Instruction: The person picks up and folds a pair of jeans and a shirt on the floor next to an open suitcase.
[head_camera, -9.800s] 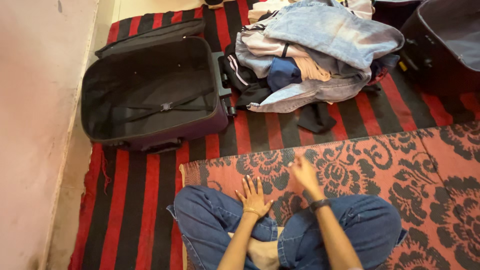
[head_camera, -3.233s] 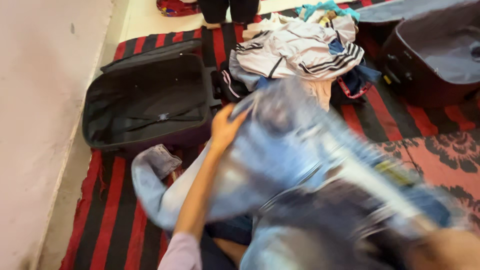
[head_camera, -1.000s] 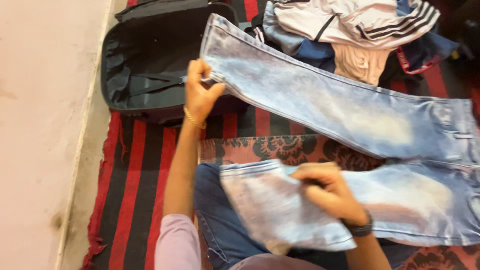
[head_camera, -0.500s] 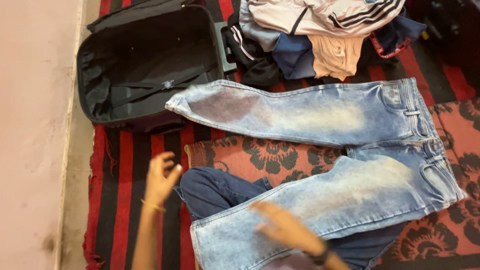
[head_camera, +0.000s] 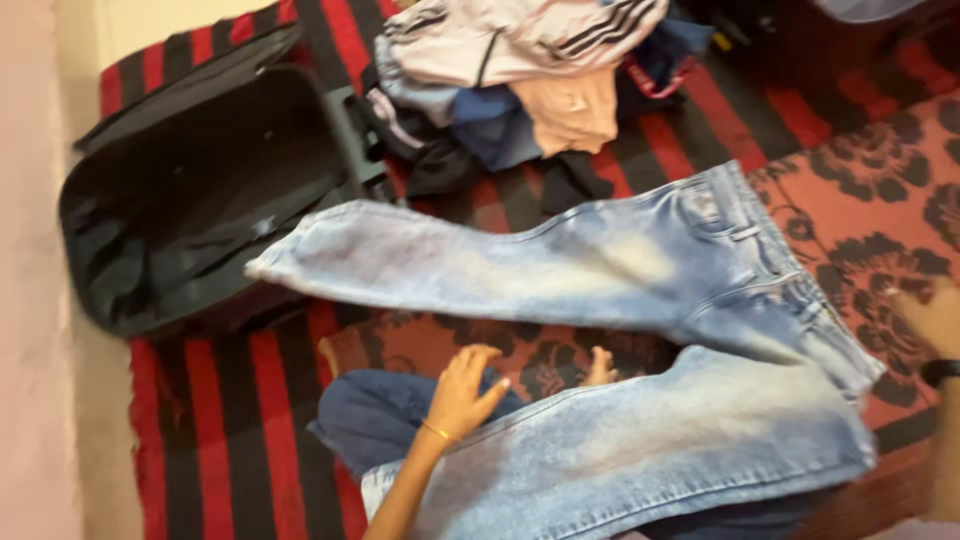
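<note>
Striped rug (head_camera: 220, 400) — pale jeans (head_camera: 640, 420) spread flat, soft, floppy, moderately heavy. Left hand (head_camera: 462, 392), fingers spread, rests beside near leg; right hand (head_camera: 930, 318) at waistband, fingers unclear — best grip point.

Jeans (head_camera: 600, 270): pale washed blue with whiter faded patches. Suitcase (head_camera: 190, 190), far left: black inside and out. Rug (head_camera: 230, 400): red and black stripes. Mat (head_camera: 880, 180), right: dull red with a black floral pattern. Clothes pile (head_camera: 520, 70), far: white with black stripes, navy, peach.
</note>
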